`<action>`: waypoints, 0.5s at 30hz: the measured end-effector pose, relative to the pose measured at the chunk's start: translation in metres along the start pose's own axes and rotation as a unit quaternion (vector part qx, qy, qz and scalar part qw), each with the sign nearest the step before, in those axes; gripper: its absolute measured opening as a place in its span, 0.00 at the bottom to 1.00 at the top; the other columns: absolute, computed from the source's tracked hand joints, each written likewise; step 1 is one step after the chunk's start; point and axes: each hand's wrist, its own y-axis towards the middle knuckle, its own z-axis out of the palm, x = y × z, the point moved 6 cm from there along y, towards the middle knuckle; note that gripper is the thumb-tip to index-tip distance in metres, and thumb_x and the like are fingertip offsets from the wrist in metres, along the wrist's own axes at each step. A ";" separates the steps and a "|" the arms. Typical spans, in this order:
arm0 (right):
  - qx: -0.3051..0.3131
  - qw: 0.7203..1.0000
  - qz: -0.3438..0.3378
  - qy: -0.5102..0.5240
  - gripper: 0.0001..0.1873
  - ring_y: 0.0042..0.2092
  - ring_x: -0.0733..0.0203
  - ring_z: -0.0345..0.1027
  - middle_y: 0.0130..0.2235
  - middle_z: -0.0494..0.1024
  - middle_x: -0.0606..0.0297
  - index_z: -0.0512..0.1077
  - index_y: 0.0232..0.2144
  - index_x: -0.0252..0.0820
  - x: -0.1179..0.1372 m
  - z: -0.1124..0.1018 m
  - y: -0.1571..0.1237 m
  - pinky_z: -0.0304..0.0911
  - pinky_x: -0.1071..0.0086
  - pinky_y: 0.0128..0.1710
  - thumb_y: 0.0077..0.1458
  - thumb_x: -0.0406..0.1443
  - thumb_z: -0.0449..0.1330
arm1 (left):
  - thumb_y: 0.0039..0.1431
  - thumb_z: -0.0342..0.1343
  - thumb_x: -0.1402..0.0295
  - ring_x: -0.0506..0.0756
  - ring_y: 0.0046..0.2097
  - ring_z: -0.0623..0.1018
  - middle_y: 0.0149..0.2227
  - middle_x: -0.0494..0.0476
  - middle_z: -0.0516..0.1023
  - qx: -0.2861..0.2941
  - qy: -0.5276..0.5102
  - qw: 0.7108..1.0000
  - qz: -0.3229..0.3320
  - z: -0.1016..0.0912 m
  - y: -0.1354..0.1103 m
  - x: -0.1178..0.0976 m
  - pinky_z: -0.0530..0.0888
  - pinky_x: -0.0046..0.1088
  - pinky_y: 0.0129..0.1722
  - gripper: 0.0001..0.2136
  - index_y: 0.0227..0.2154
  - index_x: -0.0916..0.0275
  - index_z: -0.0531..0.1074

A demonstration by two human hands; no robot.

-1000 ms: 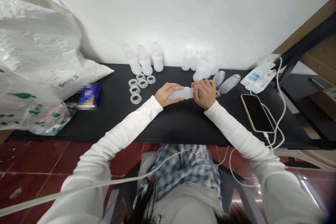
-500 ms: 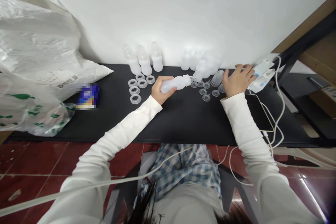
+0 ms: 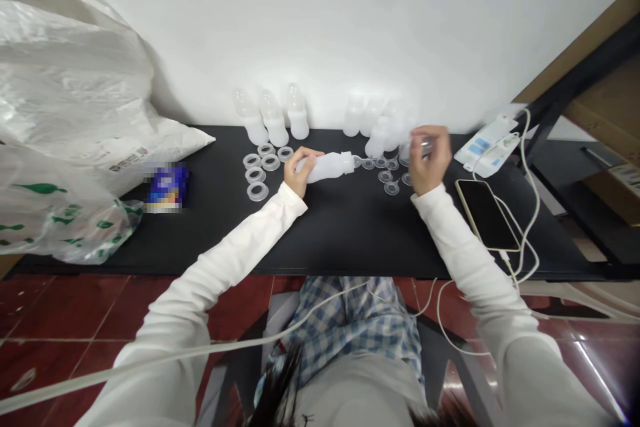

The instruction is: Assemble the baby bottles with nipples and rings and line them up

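Nearest, at the centre of the frame, the front of the black counter (image 3: 350, 240) offers bare room to work over. At right of frame, a phone (image 3: 487, 213) and its cable (image 3: 538, 190) lie beside the right forearm, so the elbow is best swung clear of that loop.

Farther in, at mid-frame, the left hand (image 3: 299, 172) has its fingers curled round the base end of a white bottle (image 3: 327, 167), held on its side with the collar (image 3: 348, 162) and a clear tip pointing right. That rear hold leaves the neck free; a firm but unsqueezing grip should suit what looks like soft plastic.

Right of it, the blurred right hand (image 3: 431, 163) has its fingers bent closely about what appears to be a clear cover (image 3: 427, 145). Its loose clear teats (image 3: 391, 189) lie just leftward, so lifting over them seems wiser than sweeping across.

Beyond, left of centre, translucent rings (image 3: 257, 199) sit before three domed bottles (image 3: 277, 133); white bottles (image 3: 355, 119) stand right of centre, easily jostled.
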 end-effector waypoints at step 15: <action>0.216 0.960 -0.082 0.157 0.21 0.42 0.54 0.74 0.41 0.78 0.59 0.68 0.35 0.50 0.018 0.072 -0.068 0.72 0.53 0.42 0.56 0.59 0.58 | 0.54 0.52 0.48 0.51 0.14 0.67 0.16 0.52 0.69 0.138 -0.085 0.929 -0.333 0.027 -0.018 0.020 0.55 0.24 0.11 0.19 0.25 0.61 0.71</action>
